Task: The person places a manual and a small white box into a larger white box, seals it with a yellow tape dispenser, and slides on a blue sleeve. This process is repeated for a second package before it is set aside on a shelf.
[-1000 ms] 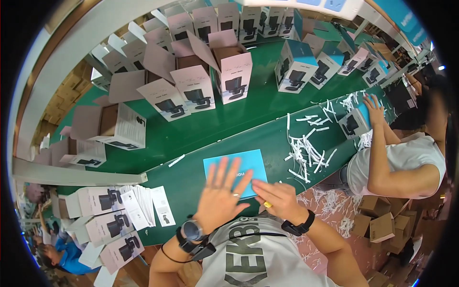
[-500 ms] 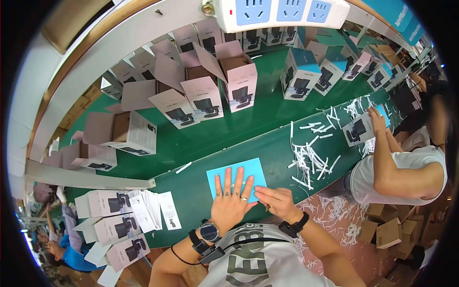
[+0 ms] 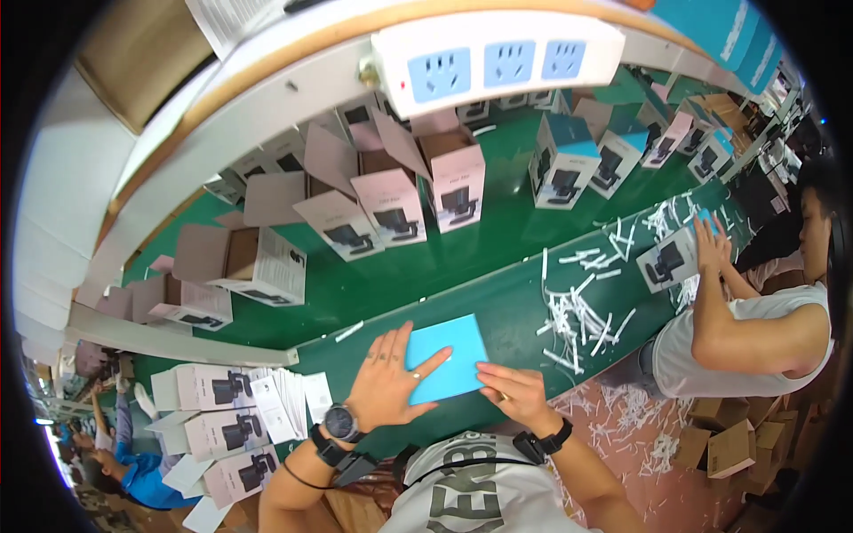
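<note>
A flat, bright blue rectangular card piece (image 3: 455, 380) lies on the green bench in front of me; I cannot tell whether it is a single sheet or folded. My left hand (image 3: 384, 377) rests at its left side, fingers apart, the ringed index finger stretched over the blue surface and the thumb near the lower left corner. At the right edge, my right hand (image 3: 515, 391) pinches the card between thumb and fingers.
Open product boxes (image 3: 391, 209) stand on the far bench; blue-topped boxes (image 3: 564, 164) stand farther right. Boxes (image 3: 222, 435) and white leaflets (image 3: 283, 404) are at left. Paper strips (image 3: 577, 320) litter the right. A co-worker (image 3: 737, 342) holds a box. A power strip (image 3: 498, 62) hangs overhead.
My left hand has slid left from lying flat across the blue card to its left side. The card has turned slightly; my right hand stays at its right edge.
</note>
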Available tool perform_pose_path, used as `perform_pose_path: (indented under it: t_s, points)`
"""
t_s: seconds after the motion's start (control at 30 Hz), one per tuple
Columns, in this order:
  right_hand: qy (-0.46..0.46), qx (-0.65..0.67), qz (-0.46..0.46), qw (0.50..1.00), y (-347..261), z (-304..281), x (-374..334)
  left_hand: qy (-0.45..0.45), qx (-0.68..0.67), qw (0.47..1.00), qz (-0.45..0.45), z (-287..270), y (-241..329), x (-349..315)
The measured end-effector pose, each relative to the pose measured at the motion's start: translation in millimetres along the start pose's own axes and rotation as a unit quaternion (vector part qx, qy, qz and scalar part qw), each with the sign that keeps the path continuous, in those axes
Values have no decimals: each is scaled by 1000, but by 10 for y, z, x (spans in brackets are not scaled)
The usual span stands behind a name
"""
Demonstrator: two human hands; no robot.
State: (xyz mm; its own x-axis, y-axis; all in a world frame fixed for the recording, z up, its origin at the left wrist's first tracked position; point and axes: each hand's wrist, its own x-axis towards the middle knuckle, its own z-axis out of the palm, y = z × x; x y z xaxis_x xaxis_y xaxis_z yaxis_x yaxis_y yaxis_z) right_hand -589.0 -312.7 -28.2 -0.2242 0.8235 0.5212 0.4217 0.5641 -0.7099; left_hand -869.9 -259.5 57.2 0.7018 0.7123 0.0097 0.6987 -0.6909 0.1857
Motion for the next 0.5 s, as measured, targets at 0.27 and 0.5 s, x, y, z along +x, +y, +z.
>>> perform_pose_path:
  t_s: [0.27, 0.5]
  points:
    - [99, -34, 285, 953, 599, -758, -793, 77, 64, 980, -172, -345, -1650, -498]
    - [42, 8, 417, 908, 565, -605, -1416, 105, 210, 906, -353, 109, -2031, 90]
